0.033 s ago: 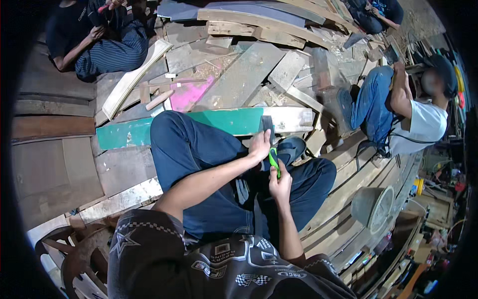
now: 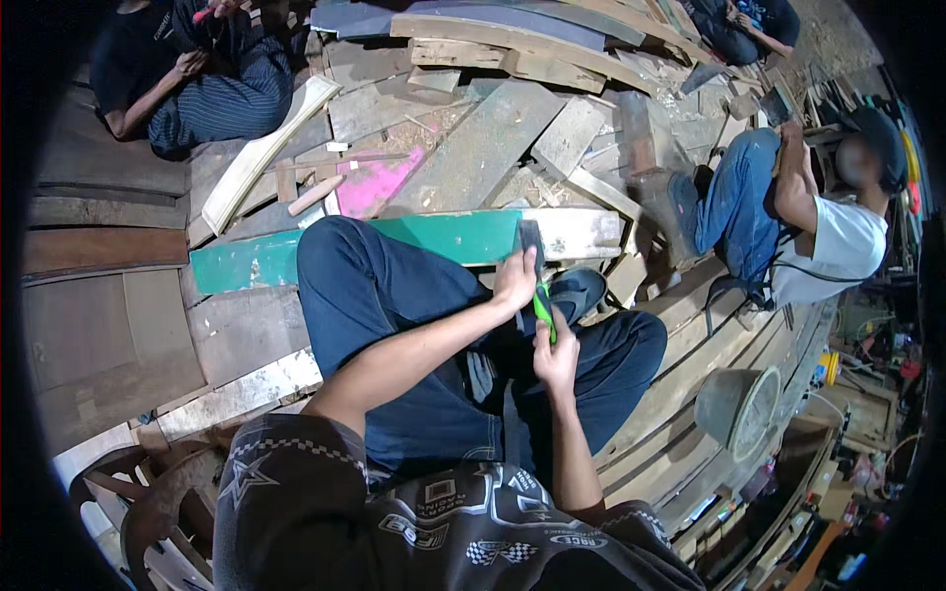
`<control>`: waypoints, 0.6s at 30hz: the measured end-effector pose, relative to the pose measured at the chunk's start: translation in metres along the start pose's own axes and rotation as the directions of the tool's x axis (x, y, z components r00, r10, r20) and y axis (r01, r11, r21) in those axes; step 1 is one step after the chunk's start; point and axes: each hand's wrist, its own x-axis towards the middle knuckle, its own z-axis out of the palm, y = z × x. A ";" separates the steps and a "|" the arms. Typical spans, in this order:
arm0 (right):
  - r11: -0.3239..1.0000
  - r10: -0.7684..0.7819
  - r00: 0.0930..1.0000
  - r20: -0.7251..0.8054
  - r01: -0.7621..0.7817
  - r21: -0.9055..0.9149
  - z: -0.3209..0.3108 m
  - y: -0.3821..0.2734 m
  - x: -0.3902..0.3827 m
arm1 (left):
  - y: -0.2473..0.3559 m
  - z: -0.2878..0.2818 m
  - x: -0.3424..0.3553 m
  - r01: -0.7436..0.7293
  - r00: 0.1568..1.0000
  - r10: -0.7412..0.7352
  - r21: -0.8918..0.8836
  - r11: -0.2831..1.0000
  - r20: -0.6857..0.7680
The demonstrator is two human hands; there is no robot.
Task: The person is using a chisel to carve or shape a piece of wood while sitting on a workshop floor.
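Note:
Between my raised knees, my left hand is closed around a dark, flat, narrow piece. Its upper end sticks out past my fingers, over the green-and-white board; I cannot tell whether it is wood or metal. Just below, my right hand is closed on a bright green and black handle, which looks like that of a utility knife. The handle's top reaches the underside of my left hand. Any blade is hidden there.
A green-and-white board lies beyond my knees. Past it are scrap planks and a rounded wooden stick. A grey bucket lies tipped at right. Seated people are at the right, far left and far right.
The dark piece tilts slightly, its upper end showing broader. The green handle has turned a little in my right hand. Both hands stay in nearly the same place.

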 end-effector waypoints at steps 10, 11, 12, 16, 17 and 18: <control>0.997 0.027 0.999 0.030 -0.025 -0.068 -0.001 -0.018 0.008 | 0.008 -0.003 0.009 -0.038 0.999 0.038 0.030 0.999 0.020; 0.994 0.103 0.994 0.045 -0.101 -0.039 -0.002 -0.032 0.013 | 0.022 -0.013 0.013 -0.007 0.999 0.007 -0.011 1.000 0.051; 0.998 0.061 0.998 0.017 -0.061 -0.029 0.001 -0.029 0.014 | 0.023 -0.018 0.013 0.001 0.997 0.001 -0.026 1.000 0.076; 0.986 0.148 0.988 0.042 -0.145 -0.080 -0.005 -0.022 -0.014 | -0.004 -0.003 -0.014 -0.015 1.000 0.015 -0.004 1.000 -0.015; 0.996 0.052 0.999 0.001 -0.052 -0.067 -0.003 -0.019 -0.007 | -0.003 -0.001 -0.005 -0.028 1.000 0.028 0.016 0.999 0.001; 0.998 -0.022 0.999 -0.041 0.020 -0.066 -0.003 -0.014 -0.006 | 0.003 -0.002 -0.005 -0.029 0.999 0.028 0.037 0.999 0.037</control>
